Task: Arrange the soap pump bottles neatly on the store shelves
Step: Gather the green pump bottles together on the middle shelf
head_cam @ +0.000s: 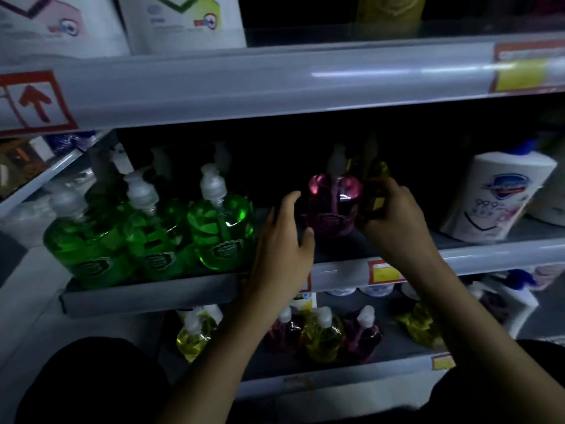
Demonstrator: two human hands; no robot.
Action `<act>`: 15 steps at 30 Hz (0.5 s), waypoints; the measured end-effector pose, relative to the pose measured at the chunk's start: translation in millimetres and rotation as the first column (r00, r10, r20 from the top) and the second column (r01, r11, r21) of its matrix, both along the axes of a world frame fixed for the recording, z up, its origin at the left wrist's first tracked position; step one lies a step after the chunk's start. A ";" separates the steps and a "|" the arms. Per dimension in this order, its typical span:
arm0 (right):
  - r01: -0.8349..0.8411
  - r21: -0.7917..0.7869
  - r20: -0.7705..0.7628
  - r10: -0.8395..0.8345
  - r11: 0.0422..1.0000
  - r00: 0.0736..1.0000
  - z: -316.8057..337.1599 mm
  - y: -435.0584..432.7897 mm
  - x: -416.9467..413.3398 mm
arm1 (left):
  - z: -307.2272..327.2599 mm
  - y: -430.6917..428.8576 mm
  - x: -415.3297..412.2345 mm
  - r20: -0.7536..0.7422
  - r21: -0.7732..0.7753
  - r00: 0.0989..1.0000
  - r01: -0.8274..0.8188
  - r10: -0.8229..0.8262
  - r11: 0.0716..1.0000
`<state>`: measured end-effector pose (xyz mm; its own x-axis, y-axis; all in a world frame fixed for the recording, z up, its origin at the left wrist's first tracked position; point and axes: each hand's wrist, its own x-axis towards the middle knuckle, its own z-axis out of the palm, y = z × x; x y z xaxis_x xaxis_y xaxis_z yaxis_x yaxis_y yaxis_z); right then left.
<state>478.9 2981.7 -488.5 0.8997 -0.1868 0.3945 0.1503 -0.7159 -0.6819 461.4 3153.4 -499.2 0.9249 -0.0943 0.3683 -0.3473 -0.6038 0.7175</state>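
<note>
Here | right hand [394, 215] grips yellow bottle [371, 179] | left hand [282, 237] spread, empty | labels unreadable

White refill pouch [495, 195] right; arrow sign [32, 102] left.

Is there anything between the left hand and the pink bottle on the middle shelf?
Nothing visible. The left hand is open just left of the pink bottle, with only a dark gap of bare shelf between them. The right hand grips the yellow bottle on the pink bottle's other side.
</note>
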 end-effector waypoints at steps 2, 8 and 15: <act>-0.066 0.030 -0.075 0.069 0.997 0.995 -4.9 -3.2 0.7 | -4.1 -12.1 10.3 -0.102 -0.029 0.993 0.055 -0.058 0.998; -0.088 0.112 -0.105 0.100 0.990 0.989 -14.0 0.4 8.5 | -6.7 -24.7 23.8 -0.186 -0.160 0.979 0.057 -0.087 0.986; -0.128 0.135 -0.036 0.134 0.983 0.990 -16.9 23.8 9.1 | -7.9 -13.0 12.0 -0.155 -0.162 0.987 -0.078 0.053 0.984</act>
